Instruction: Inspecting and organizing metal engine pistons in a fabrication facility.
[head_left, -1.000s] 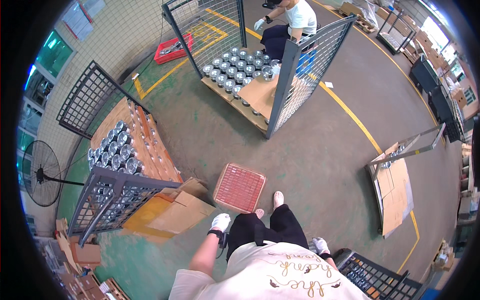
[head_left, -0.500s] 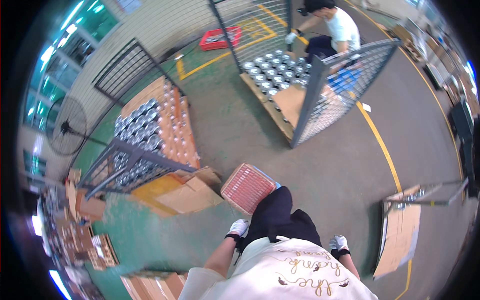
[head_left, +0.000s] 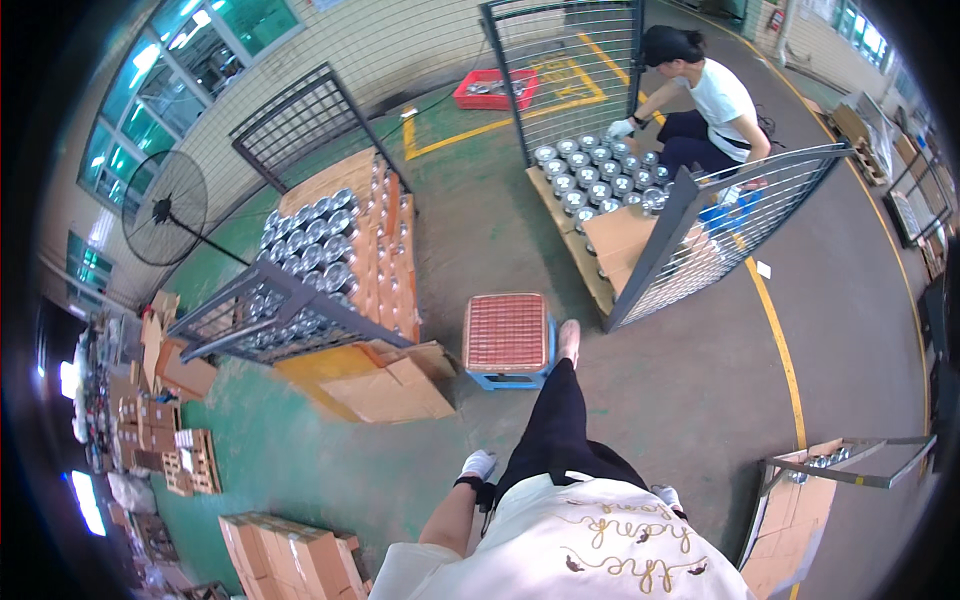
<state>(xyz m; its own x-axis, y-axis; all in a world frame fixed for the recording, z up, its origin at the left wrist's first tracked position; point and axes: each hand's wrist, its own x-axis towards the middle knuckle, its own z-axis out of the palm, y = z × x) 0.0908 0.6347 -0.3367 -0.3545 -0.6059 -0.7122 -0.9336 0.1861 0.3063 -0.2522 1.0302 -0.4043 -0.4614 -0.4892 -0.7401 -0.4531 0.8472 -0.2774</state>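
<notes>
My left hand (head_left: pixel 479 464), in a white glove with a dark band at the wrist, hangs beside my left thigh; it looks loosely open with nothing in it. My right hand (head_left: pixel 667 495), gloved too, shows only in part beyond my shirt, and its fingers are hidden. Neither hand touches any object. Ahead of me stands a blue stool (head_left: pixel 508 381) with a reddish-brown woven seat (head_left: pixel 506 332). My bare-looking foot is on the floor just right of it.
Left, a mesh-sided pallet holds stacked shiny metal parts (head_left: pixel 312 240) beside cardboard (head_left: pixel 400 385). Another caged pallet with metal parts (head_left: pixel 600 180) stands ahead right; a person (head_left: pixel 722 105) crouches there, one gloved hand at the parts. A fan (head_left: pixel 163 210), red crate (head_left: pixel 495 90), cartons (head_left: pixel 290 555) and rack (head_left: pixel 800 500) surround me.
The stool has come fully into view as my leg swung forward past it. The cages have shifted right in view. My right hand has slipped mostly behind my shirt.
</notes>
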